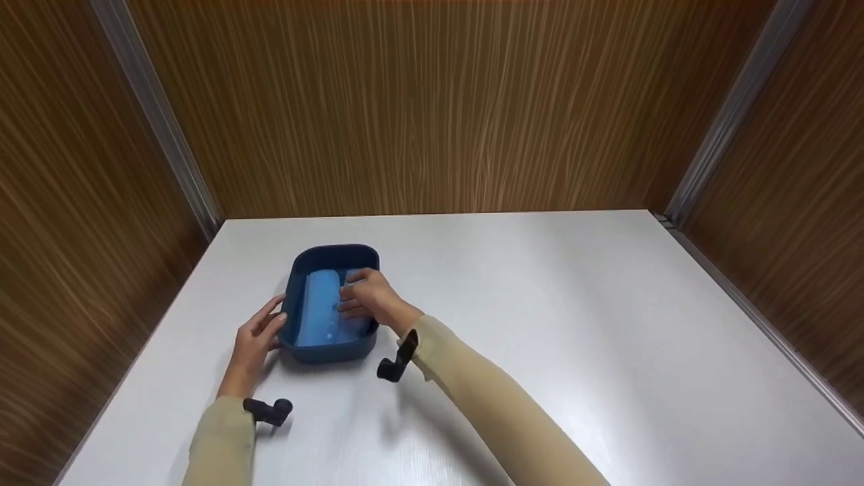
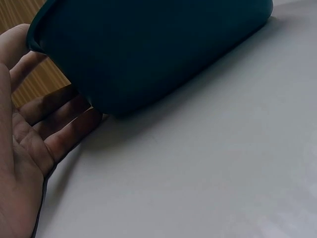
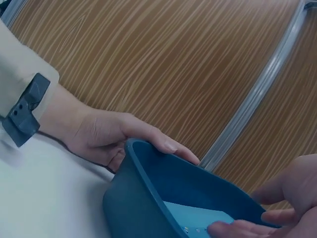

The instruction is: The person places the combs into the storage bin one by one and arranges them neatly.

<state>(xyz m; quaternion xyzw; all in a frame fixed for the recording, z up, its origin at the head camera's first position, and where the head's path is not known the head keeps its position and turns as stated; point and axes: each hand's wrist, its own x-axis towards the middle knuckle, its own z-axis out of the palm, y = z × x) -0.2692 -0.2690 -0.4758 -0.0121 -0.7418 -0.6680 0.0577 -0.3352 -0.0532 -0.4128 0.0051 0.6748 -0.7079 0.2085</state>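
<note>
A dark blue bin (image 1: 327,354) with rounded corners stands on the white table. Inside lies a long, smooth light blue packet (image 1: 319,307) with small dark marks along its right side. More light blue surface shows under my right hand; whether it is a second piece, I cannot tell. My left hand (image 1: 253,344) touches the bin's left side from outside, its digits spread from the rim to the lower wall, as the left wrist view shows. Over the bin's right wall reaches my right hand (image 1: 372,297), fingers extended and touching the light blue surface. Its fingertips are partly hidden.
The white table (image 1: 540,324) extends to the right of the bin. Wood-grain panels (image 1: 432,108) rise at the back and both sides, with metal strips at the corners. Each sleeve cuff carries a small black camera mount (image 1: 268,410).
</note>
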